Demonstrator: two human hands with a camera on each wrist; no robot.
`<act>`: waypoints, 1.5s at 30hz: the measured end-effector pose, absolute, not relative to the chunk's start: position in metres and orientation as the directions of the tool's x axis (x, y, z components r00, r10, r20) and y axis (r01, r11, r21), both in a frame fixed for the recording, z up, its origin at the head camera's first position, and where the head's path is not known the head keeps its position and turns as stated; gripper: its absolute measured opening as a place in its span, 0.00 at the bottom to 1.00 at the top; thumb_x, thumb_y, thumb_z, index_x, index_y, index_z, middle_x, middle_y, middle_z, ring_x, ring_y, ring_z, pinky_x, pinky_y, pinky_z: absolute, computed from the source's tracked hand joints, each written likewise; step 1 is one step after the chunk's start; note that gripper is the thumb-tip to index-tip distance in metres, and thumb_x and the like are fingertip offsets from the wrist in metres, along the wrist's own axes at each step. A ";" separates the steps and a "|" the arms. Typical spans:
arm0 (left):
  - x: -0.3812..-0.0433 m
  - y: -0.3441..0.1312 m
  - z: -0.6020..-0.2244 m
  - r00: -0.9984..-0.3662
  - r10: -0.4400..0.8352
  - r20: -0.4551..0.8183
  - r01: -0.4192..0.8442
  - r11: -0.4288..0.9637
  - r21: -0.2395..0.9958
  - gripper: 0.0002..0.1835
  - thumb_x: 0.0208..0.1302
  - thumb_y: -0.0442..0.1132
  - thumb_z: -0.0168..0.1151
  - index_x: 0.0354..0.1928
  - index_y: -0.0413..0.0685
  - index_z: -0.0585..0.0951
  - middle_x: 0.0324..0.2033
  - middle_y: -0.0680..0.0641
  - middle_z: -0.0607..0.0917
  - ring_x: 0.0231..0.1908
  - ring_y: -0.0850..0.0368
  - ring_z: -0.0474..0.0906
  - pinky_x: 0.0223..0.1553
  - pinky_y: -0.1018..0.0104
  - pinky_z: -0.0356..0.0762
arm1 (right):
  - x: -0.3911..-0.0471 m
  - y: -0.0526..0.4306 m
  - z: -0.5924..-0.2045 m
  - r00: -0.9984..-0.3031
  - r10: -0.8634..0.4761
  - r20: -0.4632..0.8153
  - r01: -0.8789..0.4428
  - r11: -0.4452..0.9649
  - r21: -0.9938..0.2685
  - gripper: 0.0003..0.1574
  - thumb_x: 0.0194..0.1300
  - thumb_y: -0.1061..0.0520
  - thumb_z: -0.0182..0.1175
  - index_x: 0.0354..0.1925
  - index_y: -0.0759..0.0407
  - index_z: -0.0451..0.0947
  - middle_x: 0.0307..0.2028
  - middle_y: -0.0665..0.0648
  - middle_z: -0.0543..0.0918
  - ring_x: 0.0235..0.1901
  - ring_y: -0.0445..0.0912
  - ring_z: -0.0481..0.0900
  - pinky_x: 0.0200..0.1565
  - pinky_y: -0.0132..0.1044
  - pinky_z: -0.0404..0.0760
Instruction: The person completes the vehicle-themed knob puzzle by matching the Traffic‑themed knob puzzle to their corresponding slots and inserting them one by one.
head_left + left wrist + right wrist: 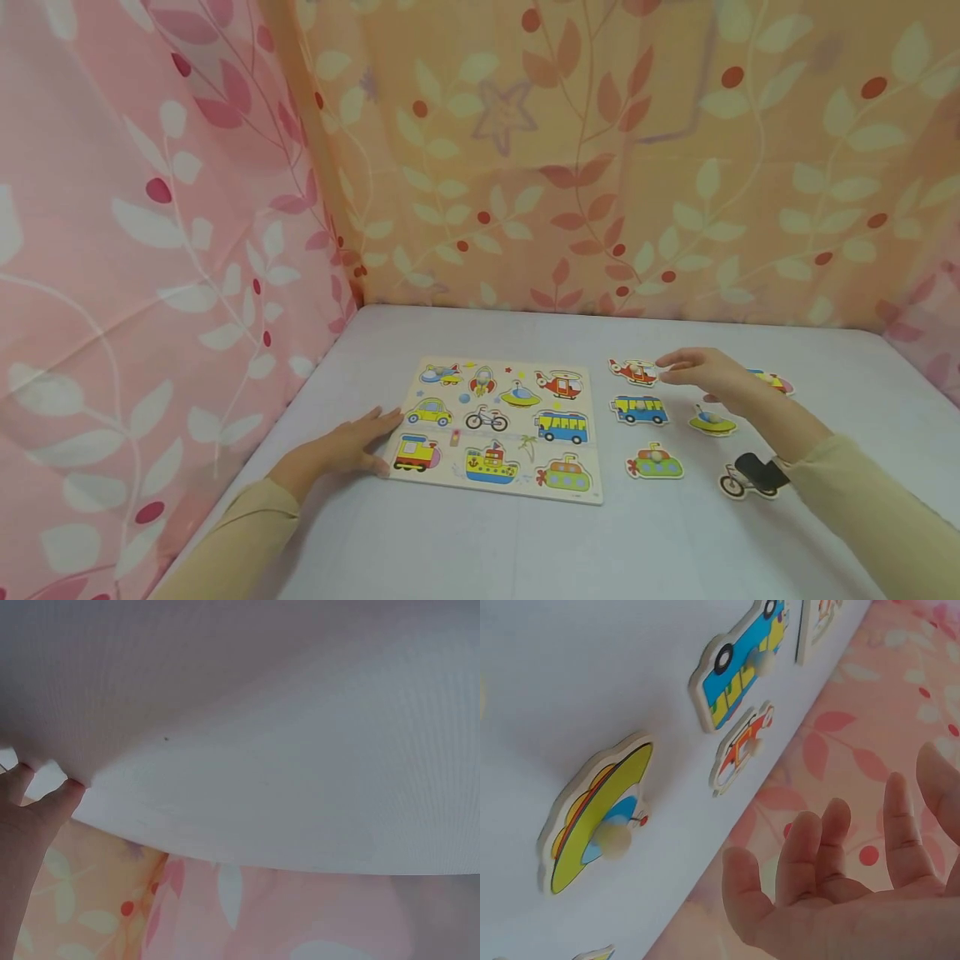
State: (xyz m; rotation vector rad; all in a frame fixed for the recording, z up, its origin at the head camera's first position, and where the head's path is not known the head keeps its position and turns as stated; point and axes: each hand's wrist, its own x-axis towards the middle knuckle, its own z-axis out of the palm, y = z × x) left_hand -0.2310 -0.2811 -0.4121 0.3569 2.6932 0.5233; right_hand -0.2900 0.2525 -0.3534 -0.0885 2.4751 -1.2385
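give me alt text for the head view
A person's left grip touches the edge of a puzzle board while the right grip hovers near a loose helicopter. A bus, submarine, saucer and part-hidden bicycle also lie on the white table.

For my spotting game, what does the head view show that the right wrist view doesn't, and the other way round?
Only the head view shows the left hand, yellow car and ship. Only the right wrist view clearly shows the round knob on the saucer piece. Both show that piece, the right hand, bus piece, helicopter piece and part of the puzzle board.
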 end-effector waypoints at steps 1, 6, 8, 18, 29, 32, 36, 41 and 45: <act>-0.231 -0.281 -0.412 -0.899 0.310 -0.310 0.172 0.899 0.403 0.51 0.51 0.49 0.74 0.75 0.51 0.59 0.74 0.44 0.57 0.74 0.39 0.42 0.67 0.33 0.40 | -0.290 0.255 -0.354 -0.929 -0.219 -0.298 0.107 0.612 -0.784 0.37 0.69 0.49 0.59 0.66 0.68 0.62 0.65 0.76 0.62 0.62 0.71 0.57 0.53 0.71 0.65; -0.231 -0.280 -0.410 -0.897 0.318 -0.307 0.179 0.896 0.407 0.51 0.50 0.50 0.74 0.75 0.51 0.59 0.74 0.42 0.57 0.73 0.38 0.42 0.67 0.33 0.40 | -0.287 0.267 -0.356 -0.926 -0.224 -0.303 0.107 0.615 -0.782 0.39 0.68 0.48 0.60 0.66 0.70 0.61 0.65 0.77 0.61 0.62 0.71 0.59 0.52 0.70 0.66; -0.231 -0.279 -0.411 -0.897 0.318 -0.307 0.178 0.895 0.408 0.51 0.50 0.50 0.74 0.75 0.51 0.59 0.74 0.43 0.57 0.73 0.38 0.42 0.67 0.33 0.40 | -0.286 0.272 -0.359 -0.926 -0.224 -0.305 0.106 0.621 -0.777 0.40 0.68 0.48 0.61 0.66 0.70 0.61 0.64 0.78 0.61 0.61 0.72 0.59 0.51 0.70 0.66; -0.231 -0.277 -0.411 -0.903 0.304 -0.304 0.171 0.903 0.394 0.51 0.50 0.48 0.74 0.75 0.52 0.59 0.74 0.44 0.57 0.74 0.39 0.42 0.67 0.32 0.40 | -0.287 0.299 -0.372 -0.929 -0.203 -0.309 0.089 0.687 -0.721 0.36 0.67 0.51 0.61 0.63 0.73 0.65 0.61 0.79 0.66 0.57 0.69 0.68 0.52 0.63 0.72; -0.233 -0.278 -0.411 -0.894 0.333 -0.299 0.196 0.892 0.408 0.51 0.50 0.50 0.74 0.75 0.49 0.59 0.73 0.42 0.57 0.73 0.38 0.42 0.67 0.33 0.39 | -0.298 0.327 -0.385 -0.872 -0.287 -0.396 0.061 0.739 -0.670 0.28 0.62 0.53 0.66 0.54 0.68 0.73 0.52 0.67 0.76 0.44 0.52 0.73 0.39 0.42 0.74; -0.234 -0.279 -0.412 -0.894 0.338 -0.295 0.198 0.887 0.416 0.51 0.50 0.50 0.74 0.75 0.48 0.59 0.73 0.42 0.57 0.73 0.38 0.42 0.67 0.33 0.39 | -0.301 0.332 -0.390 -0.856 -0.309 -0.415 0.057 0.740 -0.670 0.24 0.61 0.56 0.67 0.52 0.66 0.75 0.48 0.61 0.79 0.41 0.49 0.72 0.38 0.40 0.72; -0.234 -0.280 -0.413 -0.894 0.342 -0.290 0.201 0.884 0.423 0.51 0.51 0.49 0.74 0.74 0.49 0.59 0.73 0.42 0.57 0.73 0.38 0.42 0.67 0.33 0.39 | -0.305 0.336 -0.395 -0.846 -0.325 -0.424 0.049 0.743 -0.667 0.20 0.60 0.59 0.67 0.49 0.65 0.77 0.41 0.55 0.77 0.37 0.48 0.69 0.36 0.40 0.69; -0.231 -0.281 -0.414 -0.895 0.328 -0.304 0.183 0.889 0.420 0.51 0.51 0.49 0.74 0.75 0.49 0.59 0.73 0.41 0.57 0.73 0.38 0.42 0.67 0.33 0.40 | -0.308 0.336 -0.399 -0.847 -0.333 -0.414 0.032 0.745 -0.666 0.17 0.59 0.60 0.67 0.46 0.65 0.78 0.38 0.54 0.76 0.35 0.48 0.68 0.34 0.38 0.69; -0.231 -0.282 -0.413 -0.898 0.305 -0.317 0.158 0.896 0.415 0.51 0.51 0.51 0.74 0.75 0.51 0.58 0.74 0.41 0.56 0.73 0.38 0.42 0.67 0.32 0.41 | -0.308 0.335 -0.400 -0.847 -0.331 -0.416 0.046 0.735 -0.677 0.16 0.60 0.60 0.67 0.45 0.66 0.79 0.35 0.53 0.75 0.34 0.47 0.69 0.34 0.37 0.68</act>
